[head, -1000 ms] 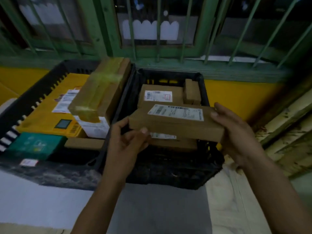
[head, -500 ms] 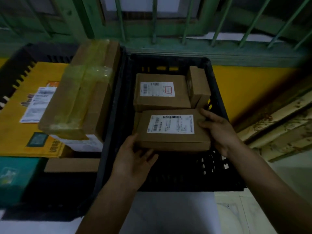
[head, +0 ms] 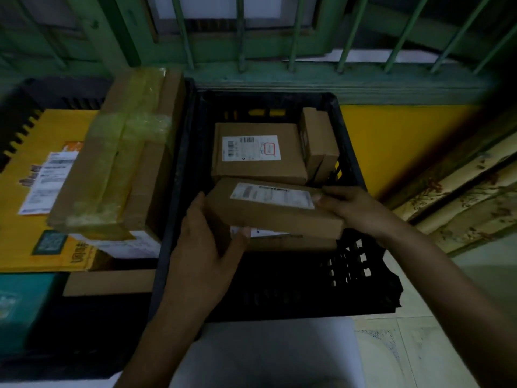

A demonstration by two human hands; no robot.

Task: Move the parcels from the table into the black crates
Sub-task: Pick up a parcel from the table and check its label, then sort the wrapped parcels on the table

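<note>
A flat brown parcel (head: pixel 275 212) with a white label is held by both hands inside the right black crate (head: pixel 347 152), tilted with its near edge raised. My left hand (head: pixel 205 247) grips its left end, thumb up the side and fingers underneath. My right hand (head: pixel 349 208) grips its right end with fingers on top. Under it lies another labelled parcel (head: pixel 282 239). Behind it sit a brown parcel (head: pixel 257 154) with a red-marked label and a small upright box (head: pixel 319 144).
The left black crate (head: pixel 56 93) holds a large yellow parcel (head: pixel 25 169), a tape-wrapped brown box (head: pixel 117 152) leaning on the divide, a teal box (head: pixel 25 303) and a flat brown box (head: pixel 109 281). Green window bars and a yellow wall stand behind. A white surface (head: pixel 268 354) lies below.
The parcel went from held above the crate down into it over another parcel. Now its near edge is tipped up, and my left hand has slid under its left end.
</note>
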